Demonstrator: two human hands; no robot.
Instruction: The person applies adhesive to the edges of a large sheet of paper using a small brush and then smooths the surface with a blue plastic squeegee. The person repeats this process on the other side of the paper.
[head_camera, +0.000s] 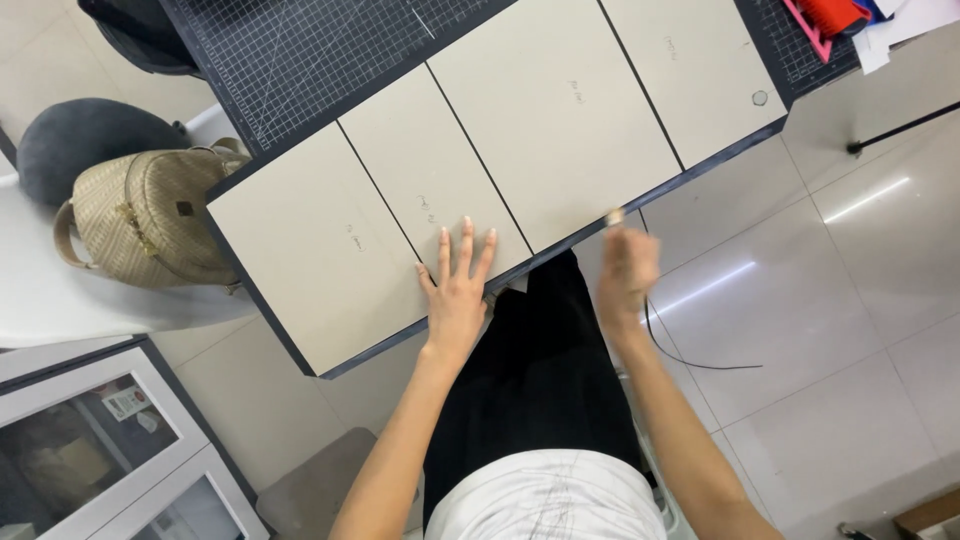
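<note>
A single head-worn camera is looking almost straight down from standing height, taking in the table edge (640, 200), the grey boards (430, 170) lying on it, both forearms and the tiled floor (840, 300). The view is sitting rotated, so the table is running diagonally across it.
</note>
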